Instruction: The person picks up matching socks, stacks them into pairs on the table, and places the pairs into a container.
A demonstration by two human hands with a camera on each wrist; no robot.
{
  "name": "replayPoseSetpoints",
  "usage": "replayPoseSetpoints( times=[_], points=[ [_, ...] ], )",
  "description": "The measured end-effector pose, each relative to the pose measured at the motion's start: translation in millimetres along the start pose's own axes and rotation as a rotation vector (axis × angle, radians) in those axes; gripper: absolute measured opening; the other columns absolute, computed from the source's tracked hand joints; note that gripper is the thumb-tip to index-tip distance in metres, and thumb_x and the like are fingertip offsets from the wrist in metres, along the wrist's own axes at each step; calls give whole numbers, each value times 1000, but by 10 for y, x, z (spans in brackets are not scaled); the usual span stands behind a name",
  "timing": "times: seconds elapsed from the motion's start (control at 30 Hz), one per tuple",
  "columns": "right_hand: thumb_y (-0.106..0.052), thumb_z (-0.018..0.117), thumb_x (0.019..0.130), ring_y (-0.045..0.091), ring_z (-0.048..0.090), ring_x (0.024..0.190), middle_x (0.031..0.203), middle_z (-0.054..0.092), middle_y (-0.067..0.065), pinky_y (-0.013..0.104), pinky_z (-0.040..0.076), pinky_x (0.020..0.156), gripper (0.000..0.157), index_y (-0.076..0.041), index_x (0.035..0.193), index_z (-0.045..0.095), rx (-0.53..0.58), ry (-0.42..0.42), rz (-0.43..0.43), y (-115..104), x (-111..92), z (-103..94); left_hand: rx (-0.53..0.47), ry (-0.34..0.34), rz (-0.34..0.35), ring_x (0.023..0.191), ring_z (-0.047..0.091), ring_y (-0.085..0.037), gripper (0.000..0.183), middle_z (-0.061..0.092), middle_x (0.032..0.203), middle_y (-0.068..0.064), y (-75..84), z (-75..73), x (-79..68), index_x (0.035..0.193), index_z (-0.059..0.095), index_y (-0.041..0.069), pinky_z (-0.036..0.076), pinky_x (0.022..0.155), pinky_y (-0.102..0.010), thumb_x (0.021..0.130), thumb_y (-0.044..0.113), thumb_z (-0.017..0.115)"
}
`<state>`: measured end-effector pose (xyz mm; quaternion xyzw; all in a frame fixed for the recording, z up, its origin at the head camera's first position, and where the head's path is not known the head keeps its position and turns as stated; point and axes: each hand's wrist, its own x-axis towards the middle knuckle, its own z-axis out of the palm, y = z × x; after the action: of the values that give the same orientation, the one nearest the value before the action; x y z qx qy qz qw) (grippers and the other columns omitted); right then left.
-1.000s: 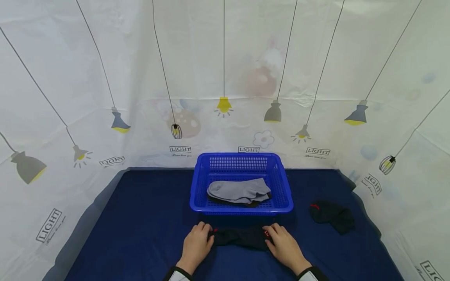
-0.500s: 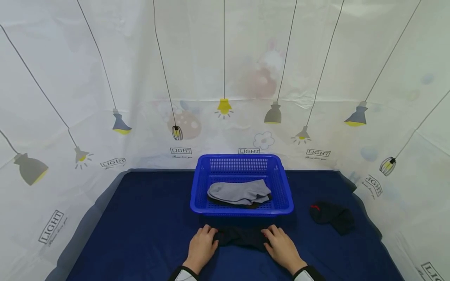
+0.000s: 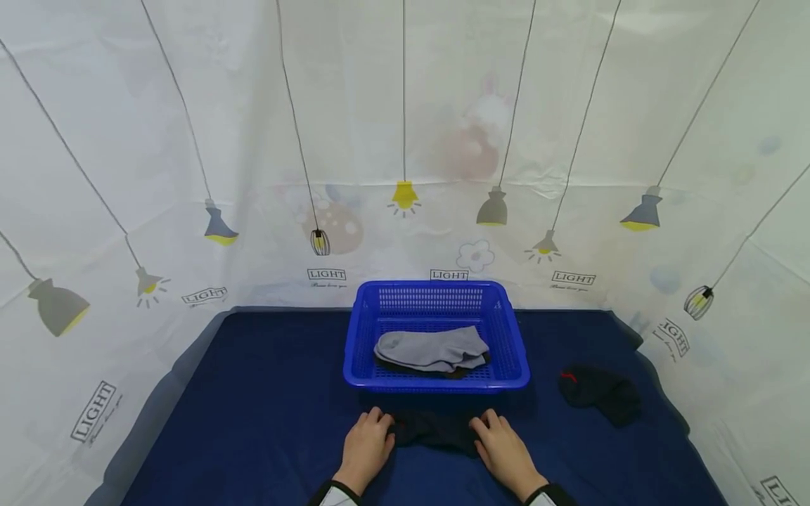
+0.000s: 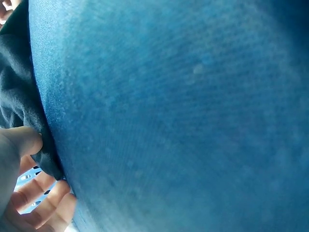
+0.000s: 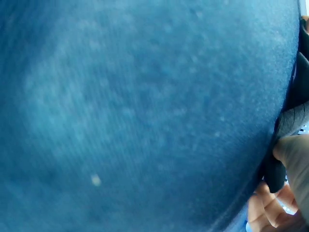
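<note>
A black sock (image 3: 435, 430) lies crosswise on the dark blue cloth, just in front of the blue basket. My left hand (image 3: 367, 444) pinches its left end between thumb and fingers; the left wrist view shows the thumb pressed on the dark fabric (image 4: 21, 92). At the other end my right hand (image 3: 506, 450) pinches the sock, with thumb and curled fingers around the edge in the right wrist view, where a bit of the sock (image 5: 275, 174) shows. Whether one sock or two lie together cannot be told.
Behind the hands stands a blue plastic basket (image 3: 436, 385) holding grey socks (image 3: 430, 349) with something dark beneath. To the right lies another black sock (image 3: 601, 395) with a red mark. A white printed sheet (image 3: 266, 140) rises behind and along both sides of the cloth.
My left hand has shifted to the right and my right hand slightly left, so the hands are closer together. The red marks at the sock's ends are now mostly covered.
</note>
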<state>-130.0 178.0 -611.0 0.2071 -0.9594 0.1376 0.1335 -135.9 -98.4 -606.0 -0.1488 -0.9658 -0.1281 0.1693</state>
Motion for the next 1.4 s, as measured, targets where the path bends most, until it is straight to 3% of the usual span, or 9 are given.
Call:
replayPoseSetpoints(
  times=[0.3, 0.7, 0.87, 1.1, 1.4],
  points=[
    [-5, 81, 78, 14, 48, 71, 86, 50, -1, 26, 41, 59, 28, -17, 87, 57, 40, 31, 19, -8, 1, -70, -26, 5, -11, 67, 56, -17, 15, 57, 76, 0, -5, -67, -22, 80, 68, 14, 48, 55, -32, 76, 15, 83],
    [-4, 82, 79, 10, 50, 76, 88, 53, -5, 25, 45, 65, 26, -18, 87, 62, 60, 97, 79, -37, -38, -431, -49, 57, 25, 62, 51, -12, 13, 54, 75, 2, 16, -488, -52, 80, 70, 14, 44, 53, -26, 76, 13, 82],
    [-4, 81, 79, 10, 51, 78, 89, 53, -6, 26, 45, 66, 25, -19, 86, 63, 93, 67, 115, -105, -137, -508, -93, 28, 43, 62, 48, -10, 13, 52, 74, 4, 48, -582, -147, 78, 68, 15, 42, 52, -23, 76, 11, 81],
    [-2, 82, 78, 10, 50, 77, 90, 53, -7, 25, 45, 65, 27, -18, 87, 61, 91, 79, 101, -105, -237, -414, -127, -61, 26, 63, 48, -9, 13, 53, 76, 4, 63, -571, -243, 79, 68, 15, 42, 53, -23, 78, 10, 80],
    [1, 85, 72, 10, 47, 75, 88, 52, -4, 24, 42, 63, 35, -17, 86, 59, 50, 177, 11, -28, -171, -303, -78, 14, 60, 62, 49, -12, 15, 52, 74, 2, 15, -423, -191, 77, 66, 14, 43, 53, -25, 75, 11, 81]
  ],
)
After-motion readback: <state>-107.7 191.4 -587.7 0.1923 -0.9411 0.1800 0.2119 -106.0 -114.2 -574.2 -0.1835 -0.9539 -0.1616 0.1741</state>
